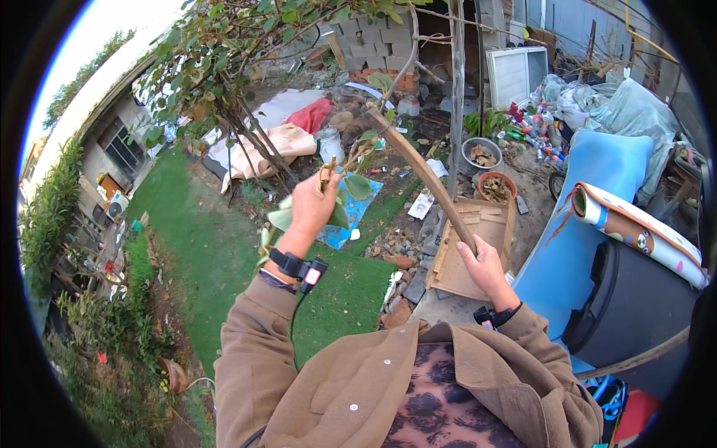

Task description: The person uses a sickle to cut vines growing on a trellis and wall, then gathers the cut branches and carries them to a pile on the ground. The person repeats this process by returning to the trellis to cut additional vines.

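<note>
My left hand (315, 203) is closed around a small bunch of leafy vine stems (330, 167). Broad green leaves (357, 186) stick out on both sides of the fist. Lower down on the right, my right hand (486, 270) grips the near end of a worn wooden handle (430, 176). It slants up and away to the left, its far end beyond my left hand. Whether a blade sits at that end cannot be told. Behind it, a bare vine branch (411, 61) runs up beside a grey post (456, 95).
A leafy vine (218, 67) hangs ahead on the left over green artificial turf (185, 207). A flattened cardboard box (473, 246), a metal basin (482, 152) and stones (399, 313) lie ahead right. Close on my right are a blue padded sheet (560, 224), a rolled mat (638, 235) and a black bin (633, 319).
</note>
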### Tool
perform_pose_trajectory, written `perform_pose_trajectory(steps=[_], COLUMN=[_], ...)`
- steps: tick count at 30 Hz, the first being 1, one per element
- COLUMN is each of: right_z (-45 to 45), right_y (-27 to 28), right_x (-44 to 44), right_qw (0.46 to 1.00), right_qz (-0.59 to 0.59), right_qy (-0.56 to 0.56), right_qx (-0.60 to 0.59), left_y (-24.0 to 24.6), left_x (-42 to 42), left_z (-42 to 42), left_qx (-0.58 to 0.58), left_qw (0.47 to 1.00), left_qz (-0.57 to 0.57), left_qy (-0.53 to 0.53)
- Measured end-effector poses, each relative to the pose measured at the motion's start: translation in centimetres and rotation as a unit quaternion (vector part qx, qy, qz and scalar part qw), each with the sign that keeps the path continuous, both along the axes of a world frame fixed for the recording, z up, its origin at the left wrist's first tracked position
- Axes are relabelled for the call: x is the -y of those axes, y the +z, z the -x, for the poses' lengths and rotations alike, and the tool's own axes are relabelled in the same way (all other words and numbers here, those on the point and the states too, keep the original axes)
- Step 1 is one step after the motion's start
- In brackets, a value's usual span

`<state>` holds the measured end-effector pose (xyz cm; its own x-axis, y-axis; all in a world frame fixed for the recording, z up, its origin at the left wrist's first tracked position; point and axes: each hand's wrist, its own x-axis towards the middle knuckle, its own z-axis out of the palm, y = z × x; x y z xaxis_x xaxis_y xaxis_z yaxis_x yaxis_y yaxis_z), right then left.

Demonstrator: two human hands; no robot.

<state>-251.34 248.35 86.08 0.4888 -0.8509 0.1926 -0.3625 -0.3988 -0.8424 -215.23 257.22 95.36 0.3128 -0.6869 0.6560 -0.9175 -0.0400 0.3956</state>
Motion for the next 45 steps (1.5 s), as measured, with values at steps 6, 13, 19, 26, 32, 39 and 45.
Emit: perform_pose_trajectory(steps=[6,13,19,26,32,39,45], right_z=[1.8,6.6,8.8,9.5,14.2,21.2,21.4], right_y=[0.2,0.8,-0.4,-1.0,-9.9,-14.0,-5.8], right_x=[-3.8,-8.2,-9.3,-9.7,-12.3,-12.2,-6.0], right_qw=[1.000,0.995,0.976,0.945,0.936,0.827,0.897], right_qz=[-0.017,-0.054,-0.189,-0.284,-0.321,-0.443,-0.310], right_qy=[-0.007,-0.080,-0.094,-0.065,-0.143,-0.262,-0.180], right_qx=[-0.025,-0.014,0.053,0.151,-0.014,0.225,0.259], left_y=[8.6,10.7,12.3,14.0,17.9,14.3,6.1], left_x=[1.1,10.5,17.0,21.7,23.2,22.9,17.5], left_z=[-7.8,-5.6,-1.5,1.5,-1.8,-1.4,5.1], left_qx=[0.354,0.456,0.540,0.595,0.494,0.399,0.325], left_qw=[0.930,0.865,0.810,0.756,0.856,0.886,0.883], left_qz=[-0.067,-0.054,-0.020,0.009,0.045,-0.002,-0.088], left_qy=[-0.079,-0.205,-0.228,-0.271,-0.147,-0.235,-0.328])
